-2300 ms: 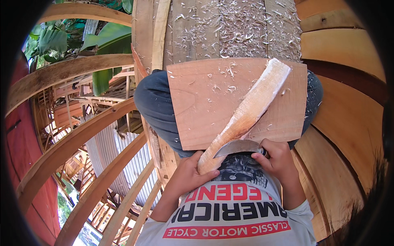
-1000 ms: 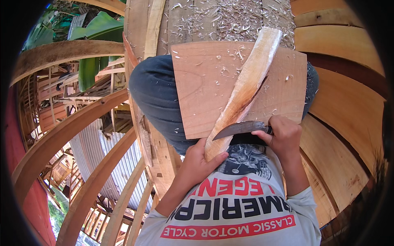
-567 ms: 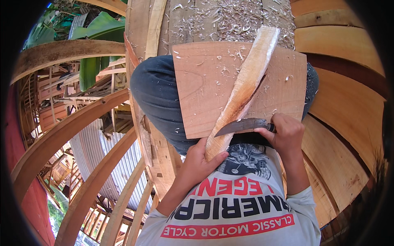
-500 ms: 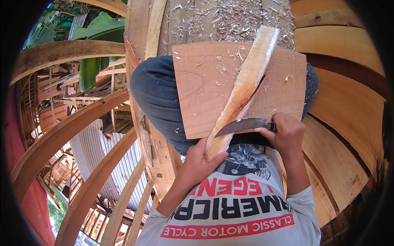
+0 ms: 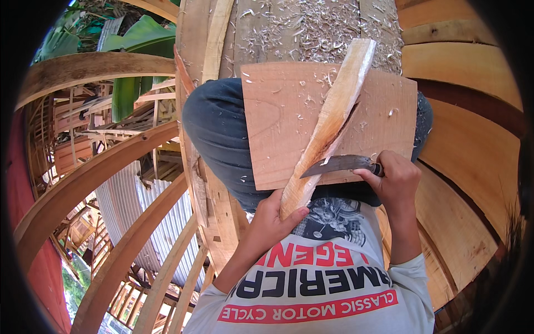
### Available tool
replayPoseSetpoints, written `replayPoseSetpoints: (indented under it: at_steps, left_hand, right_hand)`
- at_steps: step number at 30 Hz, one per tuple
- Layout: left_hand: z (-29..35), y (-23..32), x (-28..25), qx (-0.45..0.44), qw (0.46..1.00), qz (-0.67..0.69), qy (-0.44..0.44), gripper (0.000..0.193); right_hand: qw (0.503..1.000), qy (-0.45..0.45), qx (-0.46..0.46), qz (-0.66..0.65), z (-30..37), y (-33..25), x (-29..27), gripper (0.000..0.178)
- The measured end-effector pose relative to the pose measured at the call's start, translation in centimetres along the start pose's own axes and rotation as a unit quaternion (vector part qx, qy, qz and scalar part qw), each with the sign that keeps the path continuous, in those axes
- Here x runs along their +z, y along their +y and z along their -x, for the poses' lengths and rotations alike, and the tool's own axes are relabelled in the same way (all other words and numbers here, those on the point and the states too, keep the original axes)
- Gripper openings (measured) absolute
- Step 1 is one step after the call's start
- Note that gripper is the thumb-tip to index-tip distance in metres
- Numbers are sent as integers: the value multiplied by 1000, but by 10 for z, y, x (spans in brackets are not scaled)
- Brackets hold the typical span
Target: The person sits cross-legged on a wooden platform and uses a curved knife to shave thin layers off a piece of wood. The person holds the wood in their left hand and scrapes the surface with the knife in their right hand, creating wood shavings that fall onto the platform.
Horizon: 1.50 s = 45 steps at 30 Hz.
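Note:
A long, rough strip of pale wood (image 5: 332, 119) slants across a flat wooden board (image 5: 272, 133) that lies over my crossed legs. A dark brown, cracked streak runs along the strip's right side. My left hand (image 5: 278, 217) is wrapped round its near end, the thumb on top. In my right hand (image 5: 392, 178) is a knife (image 5: 347, 163) with a dark, curved blade, gripped by its black handle. The blade points left and its tip end lies across the strip, a little beyond my left hand. Small curled shavings are scattered on the board.
Wood shavings (image 5: 328, 28) cover the planks ahead of my knees. Curved wooden ribs (image 5: 105, 153) rise on the left, with gaps showing corrugated metal sheets (image 5: 167, 222) below. Broad curved planks (image 5: 464, 145) form a wall close on my right. Banana leaves (image 5: 142, 39) hang at the upper left.
The knife and my right hand have shifted slightly right and away from me along the strip. My left hand keeps its hold; the whole view has moved a little.

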State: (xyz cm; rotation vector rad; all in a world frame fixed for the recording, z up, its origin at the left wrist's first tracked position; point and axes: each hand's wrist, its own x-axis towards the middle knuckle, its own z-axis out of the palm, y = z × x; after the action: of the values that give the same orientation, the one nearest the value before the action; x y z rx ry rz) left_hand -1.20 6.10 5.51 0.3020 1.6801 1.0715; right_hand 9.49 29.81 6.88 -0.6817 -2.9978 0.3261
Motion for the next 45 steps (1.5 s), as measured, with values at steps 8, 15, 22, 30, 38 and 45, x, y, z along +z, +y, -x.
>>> replayPoseSetpoints:
  at_steps: [8, 15, 22, 30, 38, 45]
  left_hand:
    - [-2, -5, 1, 2, 1000, 11, 8, 50]
    - [-1, -16, -2, 0, 1000, -6, -1, 46]
    - [3, -10, 2, 41, 999, -6, 23, 47]
    - [10, 3, 7, -16, 998, -57, 12, 48]
    - [2, 4, 7, -39, 999, -25, -23, 43]
    - [4, 7, -3, -101, 993, 49, -49, 42]
  right_hand:
    - [1000, 15, 17, 9, 0, 8, 1, 55]
    - [949, 84, 281, -120, -13, 85, -41, 49]
    - [988, -71, 26, -135, 23, -15, -1, 51]
    - [994, 49, 86, -40, -16, 17, 3, 54]
    - [970, 100, 197, -98, -37, 70, -53, 54]
    - [958, -63, 154, -236, -17, 11, -4, 49]
